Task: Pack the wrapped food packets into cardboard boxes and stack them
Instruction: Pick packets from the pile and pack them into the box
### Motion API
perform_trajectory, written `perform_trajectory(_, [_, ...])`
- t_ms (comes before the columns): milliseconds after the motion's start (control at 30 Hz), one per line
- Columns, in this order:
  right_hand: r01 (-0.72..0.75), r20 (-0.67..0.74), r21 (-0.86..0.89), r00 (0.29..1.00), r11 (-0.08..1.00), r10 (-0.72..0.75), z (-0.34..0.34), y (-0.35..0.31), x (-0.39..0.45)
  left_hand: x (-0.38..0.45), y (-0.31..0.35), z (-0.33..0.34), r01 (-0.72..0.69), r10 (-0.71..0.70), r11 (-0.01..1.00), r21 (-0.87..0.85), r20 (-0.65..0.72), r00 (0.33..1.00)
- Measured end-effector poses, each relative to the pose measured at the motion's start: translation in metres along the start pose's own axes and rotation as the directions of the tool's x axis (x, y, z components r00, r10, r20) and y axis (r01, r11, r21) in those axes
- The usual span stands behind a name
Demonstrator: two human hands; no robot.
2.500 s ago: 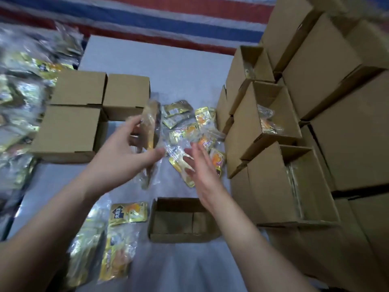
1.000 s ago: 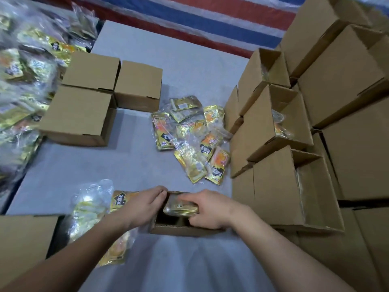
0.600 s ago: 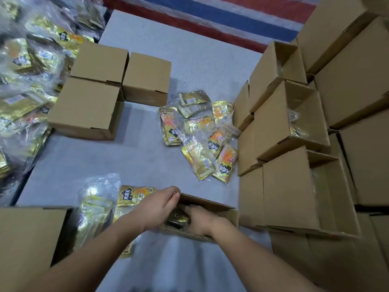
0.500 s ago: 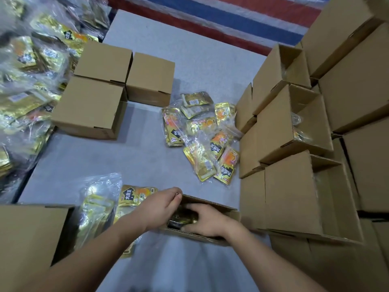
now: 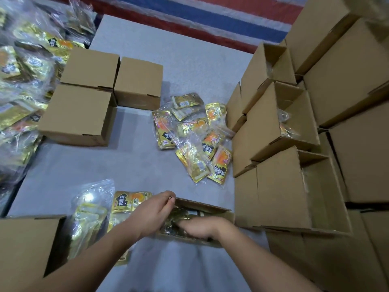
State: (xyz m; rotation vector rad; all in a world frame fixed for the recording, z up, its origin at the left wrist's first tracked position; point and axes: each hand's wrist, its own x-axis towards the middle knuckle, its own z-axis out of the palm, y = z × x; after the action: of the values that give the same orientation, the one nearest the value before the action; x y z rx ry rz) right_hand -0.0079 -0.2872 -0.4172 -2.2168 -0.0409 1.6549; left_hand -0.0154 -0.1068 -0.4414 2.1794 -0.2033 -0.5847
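Observation:
A small open cardboard box (image 5: 207, 208) lies on the grey surface right in front of me. My left hand (image 5: 152, 212) curls its fingers over the box's left wall. My right hand (image 5: 203, 228) reaches into the box from the right, its blurred fingers over a gold wrapped packet (image 5: 179, 217) that sits inside. A loose heap of yellow-orange wrapped packets (image 5: 195, 142) lies in the middle of the surface, beyond the box. More bagged packets (image 5: 90, 209) lie just left of my left arm.
Three shut boxes (image 5: 84, 114) stand at the back left. A stack of open boxes (image 5: 282, 186) on their sides walls off the right. A big pile of bagged packets (image 5: 21, 81) fills the far left. Another box (image 5: 25, 249) stands at the near left.
My hands brought a packet from the heap down to the near box. The right hand has pushed it deeper inside while the left stays at the box's left wall.

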Motion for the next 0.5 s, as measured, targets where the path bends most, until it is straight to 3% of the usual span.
perform_trajectory(100, [0.03, -0.049, -0.117, 0.998, 0.993, -0.036, 0.001, 0.005, -0.007, 0.001, 0.001, 0.0, -0.009, 0.009, 1.0, -0.019, -0.013, 1.0])
perform_trajectory(200, [0.079, -0.132, -0.029, 0.988, 0.996, -0.082, 0.0, 0.006, -0.01, 0.002, 0.003, 0.0, -0.019, 0.018, 0.999, -0.026, -0.023, 1.0])
perform_trajectory(367, [0.015, -0.044, 0.156, 0.999, 0.988, -0.008, 0.009, 0.003, 0.002, -0.003, 0.004, 0.001, 0.001, -0.001, 1.0, 0.001, -0.034, 0.999])
perform_trajectory(500, [0.022, -0.017, 0.109, 1.0, 0.994, -0.02, 0.01, -0.003, -0.005, -0.008, -0.001, 0.004, 0.04, -0.041, 0.998, -0.051, -0.027, 0.999])
